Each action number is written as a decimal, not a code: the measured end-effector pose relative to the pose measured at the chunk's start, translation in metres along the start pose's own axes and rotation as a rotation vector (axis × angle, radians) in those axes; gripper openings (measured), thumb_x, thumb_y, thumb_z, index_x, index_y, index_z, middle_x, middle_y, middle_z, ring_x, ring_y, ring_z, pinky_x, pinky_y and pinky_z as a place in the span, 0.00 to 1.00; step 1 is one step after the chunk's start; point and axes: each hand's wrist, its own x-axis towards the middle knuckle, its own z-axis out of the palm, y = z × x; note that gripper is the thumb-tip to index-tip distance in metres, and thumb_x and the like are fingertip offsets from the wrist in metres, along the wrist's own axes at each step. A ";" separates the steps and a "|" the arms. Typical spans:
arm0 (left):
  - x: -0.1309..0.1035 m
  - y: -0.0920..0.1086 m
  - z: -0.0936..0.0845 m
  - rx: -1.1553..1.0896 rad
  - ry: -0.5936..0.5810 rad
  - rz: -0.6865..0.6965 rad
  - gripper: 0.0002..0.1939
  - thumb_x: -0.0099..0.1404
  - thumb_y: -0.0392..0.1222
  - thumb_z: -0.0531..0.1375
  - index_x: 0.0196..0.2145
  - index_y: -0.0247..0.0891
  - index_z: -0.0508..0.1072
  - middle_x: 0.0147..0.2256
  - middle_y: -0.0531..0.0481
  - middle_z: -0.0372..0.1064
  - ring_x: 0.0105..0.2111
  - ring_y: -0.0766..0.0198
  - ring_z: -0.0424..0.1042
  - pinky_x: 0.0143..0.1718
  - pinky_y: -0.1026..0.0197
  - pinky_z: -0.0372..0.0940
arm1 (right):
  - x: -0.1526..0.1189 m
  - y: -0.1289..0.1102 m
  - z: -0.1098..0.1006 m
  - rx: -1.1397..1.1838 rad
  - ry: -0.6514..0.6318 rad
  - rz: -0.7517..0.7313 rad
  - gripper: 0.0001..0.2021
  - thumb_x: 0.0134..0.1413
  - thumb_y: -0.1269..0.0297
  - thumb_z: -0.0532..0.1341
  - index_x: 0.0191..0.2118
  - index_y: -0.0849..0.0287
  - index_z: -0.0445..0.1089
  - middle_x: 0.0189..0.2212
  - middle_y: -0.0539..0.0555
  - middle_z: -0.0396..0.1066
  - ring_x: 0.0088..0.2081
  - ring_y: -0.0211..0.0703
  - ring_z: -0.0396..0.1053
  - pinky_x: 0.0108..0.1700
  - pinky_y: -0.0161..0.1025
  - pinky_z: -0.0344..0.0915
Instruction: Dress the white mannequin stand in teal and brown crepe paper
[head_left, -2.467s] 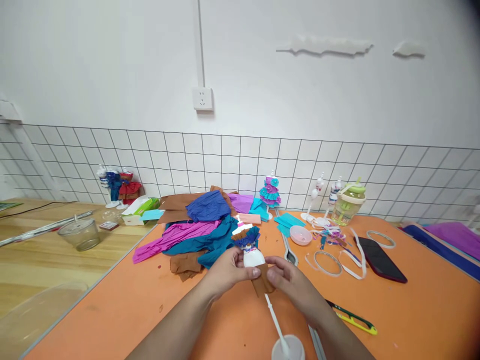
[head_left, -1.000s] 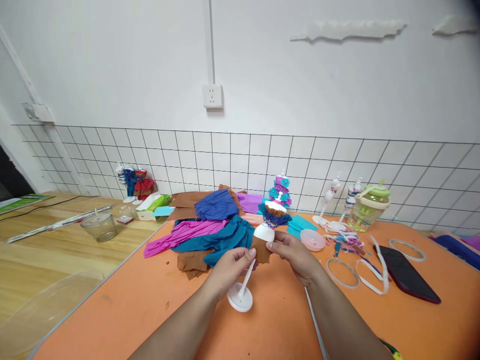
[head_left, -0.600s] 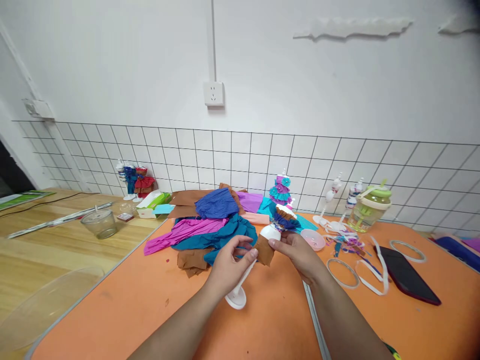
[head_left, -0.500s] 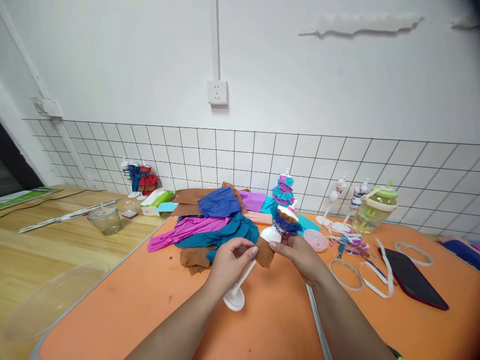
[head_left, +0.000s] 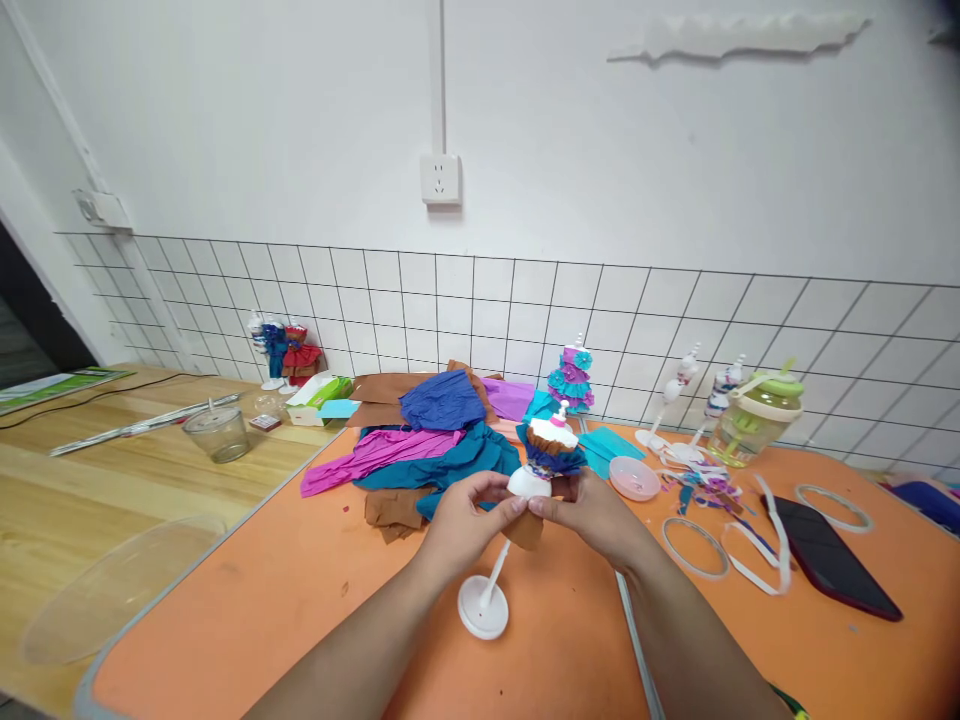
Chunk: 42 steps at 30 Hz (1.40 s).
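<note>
Between my hands is a white figure (head_left: 529, 484) on a thin stem with a round base (head_left: 483, 607). A brown and dark-blue paper ruffle (head_left: 553, 458) rings its upper part, under a white top with a pink piece. My left hand (head_left: 474, 510) is closed at the figure's left side, thumb pressing a brown crepe paper piece (head_left: 527, 531) against its lower white part. From the right, my right hand (head_left: 589, 510) pinches the same paper, its thumb close to the left one. The fingers behind the figure are partly hidden. The figure leans slightly to the right.
Crumpled crepe paper (head_left: 450, 460) in several colours lies behind my left hand. A decorated tiered figure (head_left: 571, 380) stands at the back. To the right are a pink dish (head_left: 634, 478), paper scraps, tape rings (head_left: 694, 548), a phone (head_left: 829, 560) and a yellow-green bottle (head_left: 757, 415).
The figure has come more upright, and its base has shifted right and tips more into view. My left hand has moved right, bringing both thumbs together on the brown paper.
</note>
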 end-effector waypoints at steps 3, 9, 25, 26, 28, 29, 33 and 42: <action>0.001 -0.001 0.001 -0.020 0.036 -0.025 0.19 0.54 0.53 0.67 0.34 0.34 0.76 0.32 0.46 0.76 0.33 0.59 0.72 0.36 0.62 0.63 | 0.000 0.000 0.002 -0.006 0.017 0.017 0.25 0.43 0.56 0.71 0.47 0.59 0.70 0.43 0.59 0.77 0.46 0.55 0.73 0.50 0.52 0.67; 0.001 0.003 0.000 -0.128 0.035 -0.096 0.22 0.50 0.56 0.68 0.30 0.33 0.72 0.26 0.52 0.69 0.27 0.67 0.66 0.31 0.65 0.59 | -0.002 -0.002 0.001 -0.051 -0.013 0.075 0.24 0.43 0.59 0.71 0.47 0.59 0.67 0.39 0.57 0.77 0.43 0.51 0.74 0.47 0.48 0.68; 0.023 -0.055 -0.003 0.427 0.000 0.013 0.14 0.63 0.49 0.56 0.39 0.37 0.74 0.39 0.44 0.75 0.42 0.54 0.74 0.44 0.55 0.66 | -0.021 0.095 -0.041 -0.138 0.226 0.353 0.21 0.51 0.53 0.59 0.45 0.62 0.71 0.17 0.46 0.62 0.16 0.35 0.59 0.16 0.31 0.53; 0.023 -0.058 -0.003 0.512 -0.001 0.039 0.13 0.63 0.47 0.56 0.40 0.38 0.74 0.40 0.44 0.75 0.43 0.54 0.73 0.45 0.55 0.65 | -0.021 0.101 -0.041 -0.175 0.244 0.343 0.21 0.53 0.52 0.58 0.46 0.62 0.71 0.16 0.46 0.62 0.15 0.35 0.57 0.15 0.31 0.52; 0.023 -0.065 -0.005 0.701 0.031 0.137 0.13 0.63 0.42 0.56 0.43 0.38 0.74 0.44 0.44 0.74 0.46 0.54 0.71 0.50 0.54 0.63 | -0.019 0.108 -0.040 -0.233 0.271 0.324 0.23 0.56 0.51 0.56 0.48 0.63 0.72 0.18 0.50 0.68 0.15 0.37 0.61 0.17 0.33 0.55; 0.023 -0.068 -0.007 0.799 0.060 0.190 0.14 0.63 0.40 0.56 0.46 0.38 0.74 0.46 0.43 0.72 0.49 0.54 0.69 0.51 0.53 0.61 | -0.018 0.111 -0.040 -0.258 0.286 0.308 0.23 0.57 0.50 0.55 0.49 0.63 0.71 0.22 0.53 0.72 0.18 0.40 0.66 0.19 0.34 0.59; 0.032 -0.079 -0.026 1.136 0.253 0.177 0.22 0.64 0.39 0.55 0.56 0.40 0.68 0.56 0.40 0.64 0.55 0.49 0.62 0.50 0.49 0.60 | -0.015 0.116 -0.049 -0.393 0.356 0.238 0.24 0.59 0.54 0.53 0.56 0.61 0.67 0.49 0.61 0.74 0.47 0.50 0.73 0.43 0.39 0.67; 0.036 -0.066 -0.063 1.227 0.437 0.132 0.14 0.67 0.47 0.53 0.40 0.44 0.78 0.47 0.45 0.74 0.49 0.50 0.68 0.48 0.46 0.57 | -0.029 0.106 -0.063 -0.689 0.445 0.215 0.18 0.58 0.55 0.54 0.51 0.54 0.68 0.44 0.56 0.77 0.47 0.52 0.73 0.43 0.42 0.64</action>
